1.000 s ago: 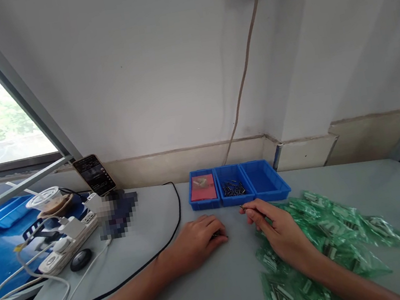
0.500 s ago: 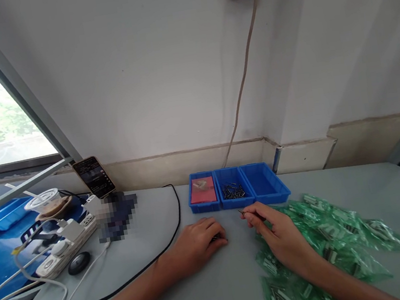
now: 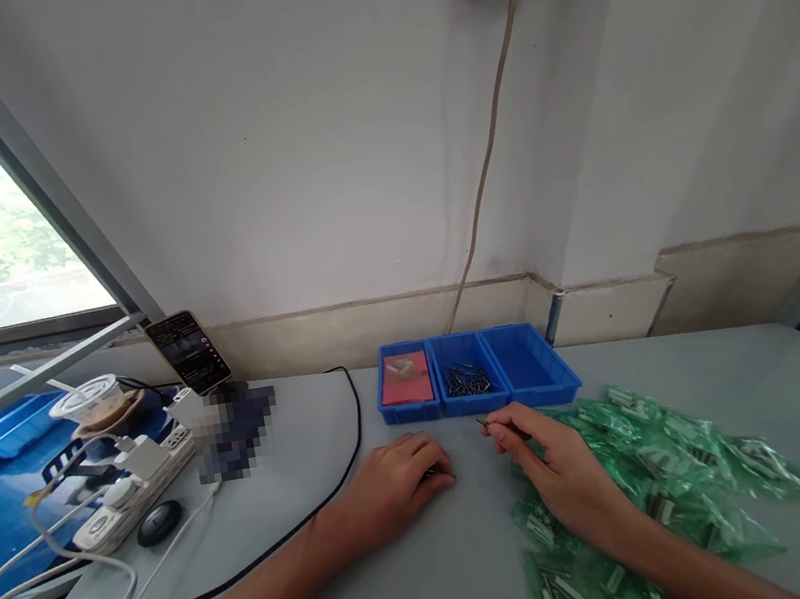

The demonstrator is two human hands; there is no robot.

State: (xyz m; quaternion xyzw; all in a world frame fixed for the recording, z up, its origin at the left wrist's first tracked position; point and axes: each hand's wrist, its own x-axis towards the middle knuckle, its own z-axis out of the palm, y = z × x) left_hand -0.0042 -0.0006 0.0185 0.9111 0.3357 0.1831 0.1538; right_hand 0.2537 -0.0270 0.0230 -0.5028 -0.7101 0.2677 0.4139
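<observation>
My left hand rests on the grey table with its fingers curled over small dark metal pieces that look like screws, mostly hidden under the fingers. Thumb and fingertips of my right hand are pinched on one small screw, its tip poking out to the left. Just behind the right hand stands a blue bin with a heap of loose screws. Under and beside my right forearm lie several green plastic bags holding small metal and pale parts.
Left of the screw bin, a blue bin holds a pink card with a small clear packet; at its right is another blue bin. A black cable crosses the table. Farther left are a mouse, a power strip and a phone.
</observation>
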